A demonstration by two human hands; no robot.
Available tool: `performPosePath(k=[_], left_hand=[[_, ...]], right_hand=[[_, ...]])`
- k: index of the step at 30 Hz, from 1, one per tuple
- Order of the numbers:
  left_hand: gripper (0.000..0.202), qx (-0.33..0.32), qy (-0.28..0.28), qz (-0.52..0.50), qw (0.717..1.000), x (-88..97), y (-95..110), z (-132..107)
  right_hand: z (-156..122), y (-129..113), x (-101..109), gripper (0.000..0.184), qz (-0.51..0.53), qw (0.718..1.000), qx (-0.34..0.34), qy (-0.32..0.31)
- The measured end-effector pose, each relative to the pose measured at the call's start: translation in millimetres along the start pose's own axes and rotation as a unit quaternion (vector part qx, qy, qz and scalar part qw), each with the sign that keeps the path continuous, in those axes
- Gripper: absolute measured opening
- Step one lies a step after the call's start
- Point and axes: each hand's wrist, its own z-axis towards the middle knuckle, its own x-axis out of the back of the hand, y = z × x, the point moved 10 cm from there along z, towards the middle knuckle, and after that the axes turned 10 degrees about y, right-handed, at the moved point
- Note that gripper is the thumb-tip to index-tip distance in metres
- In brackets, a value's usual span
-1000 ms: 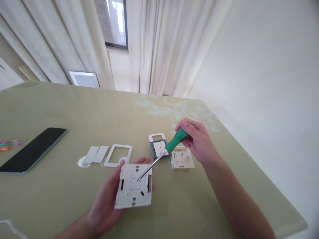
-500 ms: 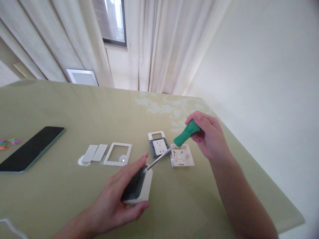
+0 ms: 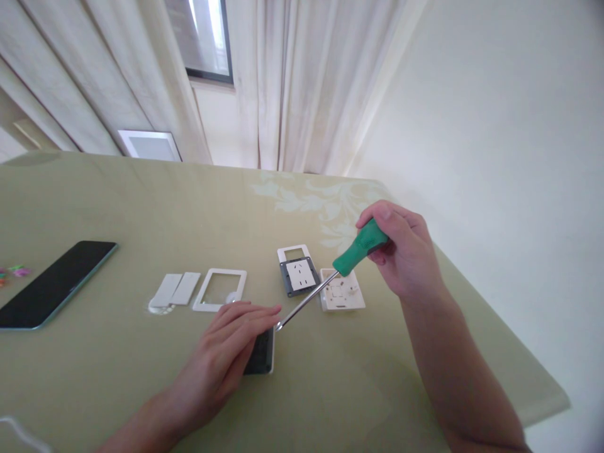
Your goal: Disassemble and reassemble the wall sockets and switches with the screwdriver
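My right hand [image 3: 401, 251] is wrapped round the green handle of a screwdriver [image 3: 361, 246]. Its metal shaft slants down to the left, and the tip ends by the far right edge of a wall switch box [image 3: 262, 353], close to my left fingertips. Whether the tip sits in a screw I cannot tell. My left hand [image 3: 231, 343] grips the box from the left, fingers lying across its top and thumb hidden. The box has a dark inner face and a white rim; my fingers cover much of it.
Beyond the left hand lie a white frame [image 3: 198, 302] and two white plates [image 3: 177, 290]. Past the screwdriver shaft are a dark-edged socket [image 3: 301, 275], another white frame [image 3: 286, 253] and an open white back box [image 3: 342, 301]. A black phone or tablet [image 3: 56, 286] lies left, near small coloured pieces [image 3: 19, 272].
The box has tipped so that its white side wall no longer shows, and my left hand has turned over its top. The screwdriver and right hand have shifted slightly right.
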Motion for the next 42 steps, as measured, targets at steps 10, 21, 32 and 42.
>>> performPosePath(k=[10, 21, 32, 42], left_hand=[[0.033, 0.089, 0.020, -0.089, 0.992, 0.8, -21, 3], [0.034, 0.082, 0.008, -0.038, 0.996, 6.9, -25, 11], [0.020, 0.095, 0.014, -0.073, 0.993, 2.5, -31, 11], [0.017, 0.071, -0.021, -0.028, 0.997, 0.1, -26, 13]], right_hand=[[-3, 1, -5, 0.042, -0.010, 1.000, 0.007, -0.012], [-5, 3, -10, 0.042, -0.008, 1.000, -0.002, -0.020], [-6, 5, -12, 0.041, -0.010, 1.000, -0.001, -0.027], [-7, 4, -13, 0.042, -0.015, 0.999, 0.001, -0.030]])
